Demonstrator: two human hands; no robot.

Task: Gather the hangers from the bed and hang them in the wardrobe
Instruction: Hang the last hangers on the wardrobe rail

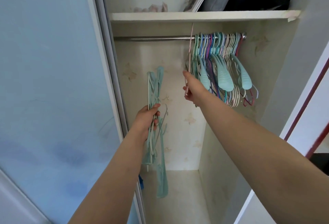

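The left hand (147,117) gripped a spare bundle of hangers (153,97) at seven o'clock, kept ready. The right hand (191,88) pinched one pink hanger (190,49) – its hook reaching toward the rail (151,38) at twelve o'clock – beside those already hung (222,67).

Soft, even daylight fills the wardrobe (231,134), fairly bright, with a cool bluish cast on the sliding door (53,81) at nine o'clock. Shadows are faint. A dull glint runs along the metal rail (151,38). Wide-angle bending slants the edges; fine detail looks slightly soft throughout.
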